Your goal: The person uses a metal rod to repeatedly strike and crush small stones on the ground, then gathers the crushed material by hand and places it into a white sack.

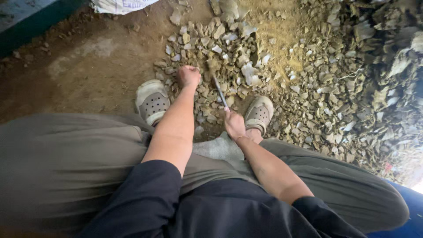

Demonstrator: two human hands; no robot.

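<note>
Two hands are out over the rubble pile (229, 57) between the person's shoes: the left hand (188, 76) is balled into a fist, down among the grey stone chips, though I can't tell if there's a chip inside it. The right hand (233, 124) is wrapped round a thin dark rod (219, 90) that slants up and left from it, so the tip lands just right of that fist, nearer the left hand.
</note>
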